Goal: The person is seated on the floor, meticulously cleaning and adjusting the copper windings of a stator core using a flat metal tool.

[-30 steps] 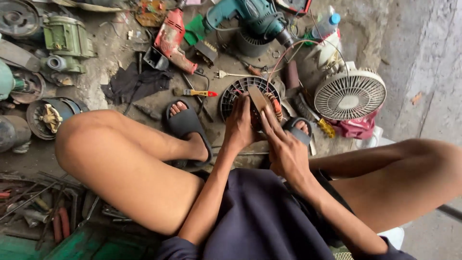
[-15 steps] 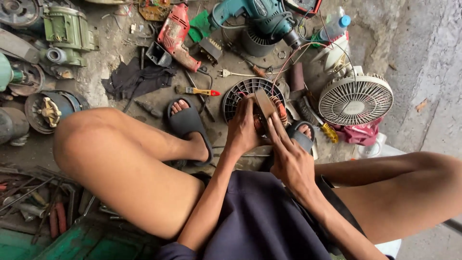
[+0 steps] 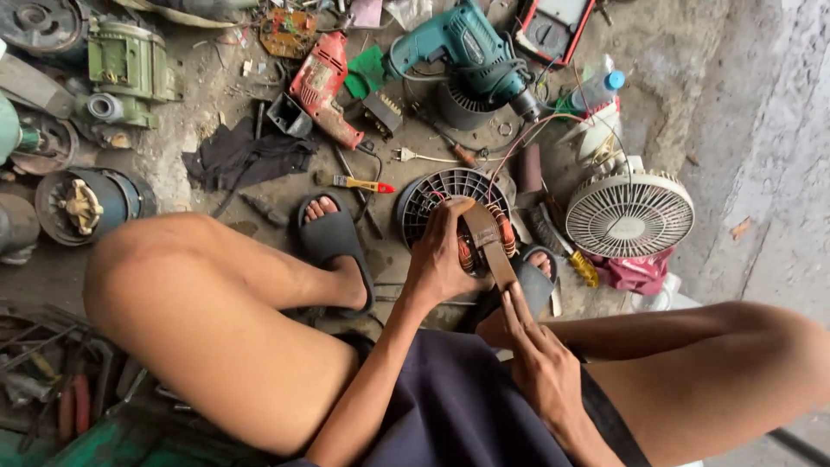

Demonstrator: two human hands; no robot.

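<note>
Gripping a copper-wound motor stator point(image 3: 481, 245) in my left hand point(image 3: 441, 259), I sit low over the concrete floor point(image 3: 674, 60) with my fingers curled tight around its near side, thumb across the top. A flat brown strip point(image 3: 490, 244) lies over the windings, and my right hand point(image 3: 540, 367) comes up from about five o'clock of the stator with the fingers almost straight and pressed together, their tips on the strip's lower end; I cannot tell whether the thumb pinches it from below. The stator hangs just above a round black slotted fan housing point(image 3: 437, 192), between my two sandalled feet. At two o'clock of it stands a small white fan point(image 3: 629, 214), at twelve o'clock a teal power drill point(image 3: 471, 47), at ten o'clock a red power drill point(image 3: 322, 86) and a dark rag point(image 3: 242, 151). I judge the step in hand to be working the strip along the coils, pressing or drawing it through. The next stroke calls for a steady left grip and light, even pressure from the right fingertips, so the copper is not nicked.
</note>
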